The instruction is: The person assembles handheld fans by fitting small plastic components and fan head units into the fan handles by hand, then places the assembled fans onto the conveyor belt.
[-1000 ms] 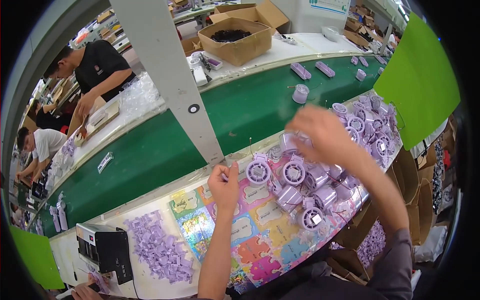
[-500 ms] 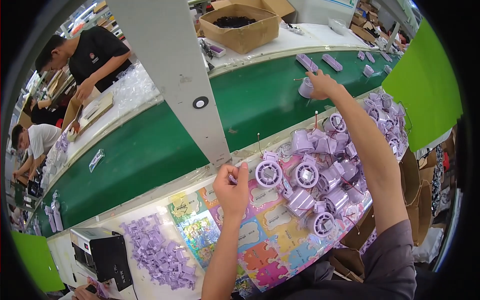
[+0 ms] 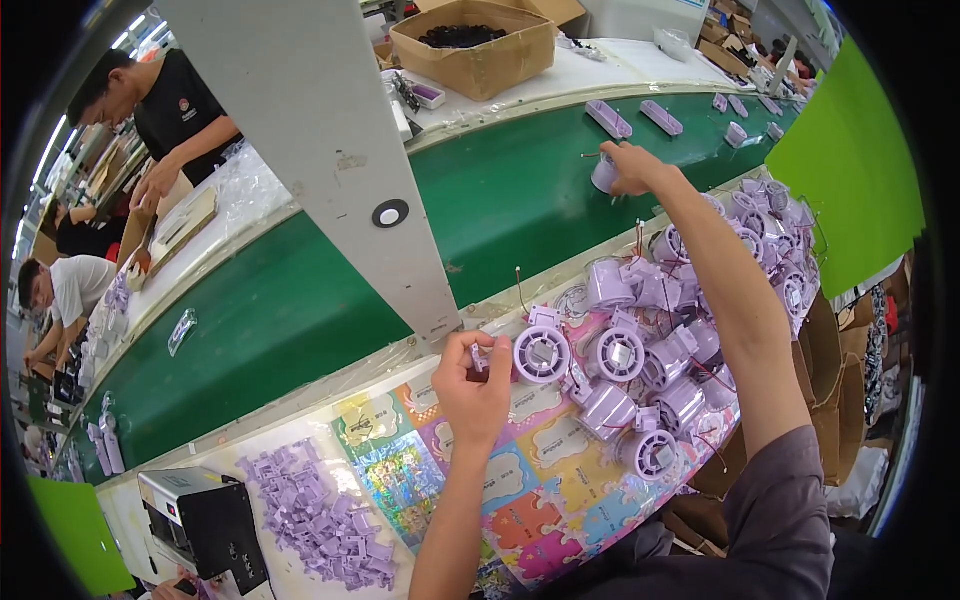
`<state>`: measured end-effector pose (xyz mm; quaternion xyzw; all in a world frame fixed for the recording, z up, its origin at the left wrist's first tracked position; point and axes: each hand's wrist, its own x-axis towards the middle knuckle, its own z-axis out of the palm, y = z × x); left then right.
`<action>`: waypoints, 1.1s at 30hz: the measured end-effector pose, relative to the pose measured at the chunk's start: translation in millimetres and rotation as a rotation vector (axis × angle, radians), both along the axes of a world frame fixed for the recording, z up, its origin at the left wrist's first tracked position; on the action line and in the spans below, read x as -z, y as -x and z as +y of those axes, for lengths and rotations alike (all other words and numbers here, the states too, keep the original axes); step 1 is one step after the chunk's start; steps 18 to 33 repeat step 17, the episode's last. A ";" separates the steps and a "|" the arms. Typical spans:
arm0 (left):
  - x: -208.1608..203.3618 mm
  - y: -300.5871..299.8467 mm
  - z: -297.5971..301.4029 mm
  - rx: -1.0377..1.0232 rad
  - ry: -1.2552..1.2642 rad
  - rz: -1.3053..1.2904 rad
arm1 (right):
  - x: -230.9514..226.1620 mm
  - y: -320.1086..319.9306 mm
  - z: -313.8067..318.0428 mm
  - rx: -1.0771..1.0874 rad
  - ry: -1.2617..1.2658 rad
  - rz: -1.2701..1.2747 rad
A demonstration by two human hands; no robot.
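Over the green conveyor belt (image 3: 520, 185), my right hand (image 3: 642, 170) is closed on a light purple round fan housing (image 3: 603, 174), with a thin wire end sticking out. My left hand (image 3: 470, 395) is raised at the near edge of the belt, its fingers pinched around a small purple plastic bracket (image 3: 479, 356). Right beside it lies a purple fan housing with a spoked ring (image 3: 541, 354). Several more such housings, some with red and black wires, are heaped under my right forearm. My fingers partly hide both held parts.
A pile of small purple brackets (image 3: 315, 515) lies left of colourful printed sheets (image 3: 525, 515), near a black and silver machine (image 3: 205, 525). A grey post (image 3: 350, 150) rises beside the belt. Purple trays (image 3: 660, 118) sit on the belt. Co-workers (image 3: 185, 115) are at the left.
My left hand has turned slightly, so the bracket shows more between its fingers. My right hand and the fan housing have shifted slightly left and up. The whole view has moved a little.
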<state>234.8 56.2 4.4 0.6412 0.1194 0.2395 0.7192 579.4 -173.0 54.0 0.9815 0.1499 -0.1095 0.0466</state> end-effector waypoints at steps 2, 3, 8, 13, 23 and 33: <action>-1.4 0.0 -0.8 0.024 0.035 0.001 | -4.1 2.0 2.2 -0.025 0.017 -0.019; -1.4 0.3 -0.3 0.025 0.035 0.001 | -6.6 3.7 3.5 -0.051 0.034 -0.037; 2.6 1.7 2.2 0.015 0.020 -0.005 | -22.5 24.0 19.4 -0.199 0.008 -0.034; -1.3 2.3 1.2 0.031 0.118 -0.011 | -42.1 39.0 26.9 -0.544 -0.381 -0.198; 2.2 2.1 6.4 0.056 0.145 -0.021 | -84.5 80.4 46.3 -0.648 -0.524 -0.172; 2.2 2.1 6.4 0.056 0.145 -0.021 | -84.5 80.4 46.3 -0.648 -0.524 -0.172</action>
